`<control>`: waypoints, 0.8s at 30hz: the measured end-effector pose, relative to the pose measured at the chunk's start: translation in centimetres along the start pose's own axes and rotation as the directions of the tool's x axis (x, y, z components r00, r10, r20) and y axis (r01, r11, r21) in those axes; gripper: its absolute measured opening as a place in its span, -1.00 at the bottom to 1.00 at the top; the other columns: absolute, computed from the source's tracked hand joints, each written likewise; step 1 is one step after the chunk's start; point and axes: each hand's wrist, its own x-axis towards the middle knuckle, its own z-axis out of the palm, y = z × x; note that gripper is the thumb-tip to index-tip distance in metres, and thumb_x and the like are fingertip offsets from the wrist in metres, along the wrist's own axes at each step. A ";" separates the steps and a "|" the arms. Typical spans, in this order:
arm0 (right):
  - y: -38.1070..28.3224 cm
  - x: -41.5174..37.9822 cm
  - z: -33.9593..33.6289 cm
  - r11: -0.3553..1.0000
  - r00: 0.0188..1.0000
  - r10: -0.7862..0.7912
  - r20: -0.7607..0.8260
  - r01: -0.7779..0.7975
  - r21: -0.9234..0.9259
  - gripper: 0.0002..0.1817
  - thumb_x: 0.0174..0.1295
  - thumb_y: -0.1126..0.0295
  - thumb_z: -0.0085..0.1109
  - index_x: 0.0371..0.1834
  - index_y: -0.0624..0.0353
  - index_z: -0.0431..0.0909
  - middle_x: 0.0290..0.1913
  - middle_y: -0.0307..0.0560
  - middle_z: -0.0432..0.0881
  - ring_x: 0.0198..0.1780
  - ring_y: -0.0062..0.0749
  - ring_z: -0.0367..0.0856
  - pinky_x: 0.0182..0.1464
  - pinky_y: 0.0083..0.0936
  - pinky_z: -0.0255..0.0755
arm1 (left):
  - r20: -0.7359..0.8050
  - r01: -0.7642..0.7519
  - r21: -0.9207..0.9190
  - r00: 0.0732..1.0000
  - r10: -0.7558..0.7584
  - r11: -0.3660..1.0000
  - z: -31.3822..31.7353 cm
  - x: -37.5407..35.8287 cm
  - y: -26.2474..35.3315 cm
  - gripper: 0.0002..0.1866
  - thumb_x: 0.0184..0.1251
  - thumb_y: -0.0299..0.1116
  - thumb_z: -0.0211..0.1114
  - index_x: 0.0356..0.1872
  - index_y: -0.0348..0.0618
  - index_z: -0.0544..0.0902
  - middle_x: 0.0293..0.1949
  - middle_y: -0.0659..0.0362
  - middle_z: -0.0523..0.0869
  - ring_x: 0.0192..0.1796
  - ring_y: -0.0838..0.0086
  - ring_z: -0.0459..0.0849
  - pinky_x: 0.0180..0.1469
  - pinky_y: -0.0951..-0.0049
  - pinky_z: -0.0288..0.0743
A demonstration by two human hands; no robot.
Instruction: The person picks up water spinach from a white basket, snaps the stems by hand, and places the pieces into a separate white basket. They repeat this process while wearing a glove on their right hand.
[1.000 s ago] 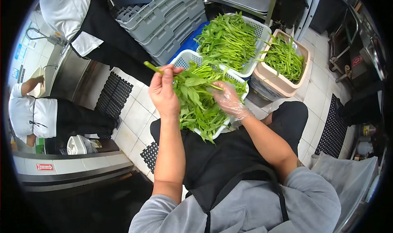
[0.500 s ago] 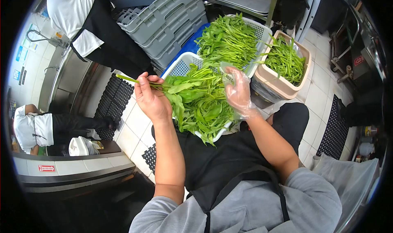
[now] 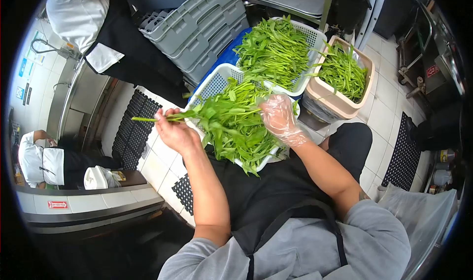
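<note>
My left hand (image 3: 176, 133) is bare and closed around a few green stems (image 3: 148, 119), whose cut ends stick out to the left. Their leaves reach right over the near white basket (image 3: 220, 75), which holds a heap of leafy greens (image 3: 246, 144). My right hand (image 3: 281, 116), in a clear plastic glove, has its fingers closed at the stems on the right side of that heap; whether it grips any is hard to make out. Behind stands a second white basket (image 3: 318, 39) full of greens (image 3: 276, 51).
Right of the baskets is a beige bin (image 3: 367, 90) with cut stems. Gray crates (image 3: 197, 31) are stacked behind on the left. One person in a black apron (image 3: 123, 43) stands at the upper left, another person (image 3: 49, 157) farther left. Black mats (image 3: 133, 122) lie on the tiles.
My left hand has moved left and down with the stems. My right hand has shifted slightly left and down, its fingers closing at the greens. The person at the upper left has shifted.
</note>
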 end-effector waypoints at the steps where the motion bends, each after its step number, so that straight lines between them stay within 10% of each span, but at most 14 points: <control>1: 0.3 -0.3 0.2 1.000 0.999 -0.016 0.036 0.015 0.022 -0.81 0.09 0.39 0.29 -0.21 0.07 0.67 -0.32 -0.10 0.64 -0.03 -0.04 0.64 0.21 -0.04 0.39 | 0.038 -0.094 0.030 0.995 0.093 0.995 0.7 0.3 1.1 -0.70 0.67 -0.13 0.27 0.03 -0.19 0.57 -0.23 0.13 0.69 -0.15 0.33 0.68 0.00 0.28 0.63; 10: 0.5 1.3 -4.5 0.965 0.942 -0.062 0.329 -0.028 0.260 -0.43 0.24 0.02 0.48 0.18 0.18 0.72 0.06 0.10 0.76 0.36 0.12 0.55 0.48 0.02 0.31 | 0.582 -0.032 -0.121 0.807 0.097 0.992 7.9 0.1 6.1 -0.75 0.74 -0.26 0.16 0.06 -0.24 0.67 -0.33 0.13 0.69 -0.39 0.46 0.58 -0.26 0.39 0.48; 15: 1.7 4.7 -10.5 0.942 0.998 0.052 -0.025 -0.040 0.334 -0.58 0.21 0.21 0.51 0.09 0.18 0.77 0.17 0.10 0.76 0.28 0.06 0.65 0.44 -0.04 0.42 | 0.623 -0.132 0.743 0.494 -0.606 0.657 11.3 -2.4 4.7 -0.79 0.61 -0.26 0.31 -0.02 -0.15 0.78 -0.40 0.32 0.74 -0.46 0.71 0.49 -0.39 0.63 0.33; 20: 0.7 7.2 -15.5 0.973 0.951 -0.154 -0.267 0.193 0.128 -0.55 0.10 0.36 0.50 0.12 0.06 0.74 0.11 0.05 0.77 0.25 0.07 0.68 0.37 -0.04 0.48 | 0.758 -0.728 0.591 0.353 -0.548 0.349 10.5 -7.8 1.6 -0.73 0.48 -0.29 0.35 0.03 -0.24 0.77 -0.29 -0.15 0.80 -0.20 -0.05 0.79 -0.05 0.08 0.61; 24: 1.5 4.7 -12.6 0.963 0.973 -0.209 0.097 0.188 0.193 -0.65 0.14 0.42 0.44 0.04 0.02 0.75 -0.13 -0.01 0.75 0.02 -0.03 0.72 0.12 -0.10 0.57 | 0.728 -0.618 0.643 0.309 -0.612 0.452 9.9 -9.6 1.1 -0.73 0.47 -0.30 0.35 0.05 -0.22 0.77 -0.26 -0.23 0.78 -0.16 -0.16 0.78 -0.03 0.01 0.61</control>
